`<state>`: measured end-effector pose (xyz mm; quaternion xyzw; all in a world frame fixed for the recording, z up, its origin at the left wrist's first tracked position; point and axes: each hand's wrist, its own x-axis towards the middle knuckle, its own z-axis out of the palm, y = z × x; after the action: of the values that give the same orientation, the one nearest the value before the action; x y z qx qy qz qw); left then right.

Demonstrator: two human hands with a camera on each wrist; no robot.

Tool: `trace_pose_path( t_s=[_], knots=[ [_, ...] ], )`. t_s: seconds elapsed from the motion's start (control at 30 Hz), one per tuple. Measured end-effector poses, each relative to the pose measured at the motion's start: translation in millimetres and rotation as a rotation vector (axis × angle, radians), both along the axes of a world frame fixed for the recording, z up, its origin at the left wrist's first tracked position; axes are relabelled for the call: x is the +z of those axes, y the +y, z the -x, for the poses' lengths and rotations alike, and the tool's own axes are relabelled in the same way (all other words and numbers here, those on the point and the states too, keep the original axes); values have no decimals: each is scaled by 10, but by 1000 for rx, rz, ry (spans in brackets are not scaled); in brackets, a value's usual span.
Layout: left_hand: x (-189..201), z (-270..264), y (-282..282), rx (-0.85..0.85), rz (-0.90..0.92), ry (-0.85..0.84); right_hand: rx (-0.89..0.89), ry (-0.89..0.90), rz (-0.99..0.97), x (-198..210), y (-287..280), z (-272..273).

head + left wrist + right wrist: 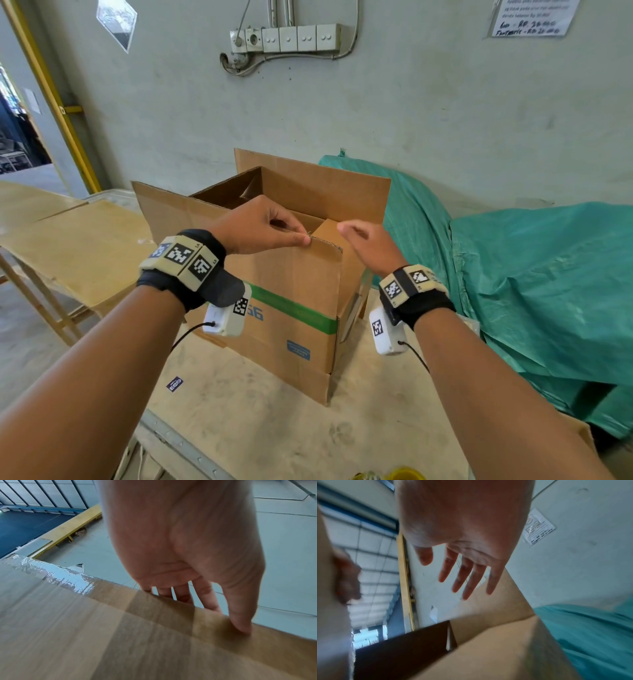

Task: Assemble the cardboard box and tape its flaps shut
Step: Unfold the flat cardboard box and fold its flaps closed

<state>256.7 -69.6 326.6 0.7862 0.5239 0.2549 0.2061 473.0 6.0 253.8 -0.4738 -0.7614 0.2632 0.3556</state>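
Worktop (267,421) carried one cardboard box (294,308), upright, top flaps standing open. Left hand (253,226) pinched near flap's top edge (318,240), thumb and fingers either side. Left wrist view alone showed shiny clear tape (51,573) on that flap. Right hand (370,243) just beside flap corner, fingers spread straight, holding nothing; contact probably none, blurred. Green tarp (531,274) beyond.
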Motion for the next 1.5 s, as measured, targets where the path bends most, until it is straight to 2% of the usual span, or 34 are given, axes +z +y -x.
trace_pose_path(
  t_s=[0.07, 0.1, 0.2, 0.33, 0.43, 0.5, 0.6, 0.8, 0.9, 1.03, 1.13, 1.2, 1.4, 1.5],
  knots=[
    [-56, -23, 33, 21, -59, -13, 125, 177, 39, 252, -163, 51],
    [-79, -25, 49, 24, -92, -9, 197, 190, 54, 338, -244, 75],
    [-86, 64, 64, 25, -177, 8, 275, 32, 36, 445, -441, 166],
    [-44, 548, 125, 156, -283, 104, 148, -32, -67, 410, -525, 212],
    [-90, 1008, 208, 261, -299, 208, 66, -87, -122, 423, -590, 258],
    [-132, 1191, 236, 253, -309, 225, -34, -133, -148, 453, -629, 358],
    [-179, 1262, 274, 199, -339, 205, -188, -308, -257, 546, -706, 661],
    [-232, 1411, 334, 116, -365, 130, -257, -569, -390, 641, -757, 1568],
    [-173, 1720, 337, 87, -385, 97, -335, -573, -354, 619, -737, 1765],
    [-143, 2355, 456, 260, -384, 225, -457, -482, -269, 590, -771, 1832],
    [-178, 2662, 566, 260, -321, 260, -522, -470, -256, 598, -734, 2026],
    [-187, 2755, 639, 210, -316, 225, -504, -465, -276, 613, -675, 2239],
    [-171, 2905, 861, 132, -353, 158, -252, -540, -258, 688, -300, 3000],
    [-177, 3078, 977, -11, -323, 7, -188, -593, -223, 725, -110, 3222]
  ],
)
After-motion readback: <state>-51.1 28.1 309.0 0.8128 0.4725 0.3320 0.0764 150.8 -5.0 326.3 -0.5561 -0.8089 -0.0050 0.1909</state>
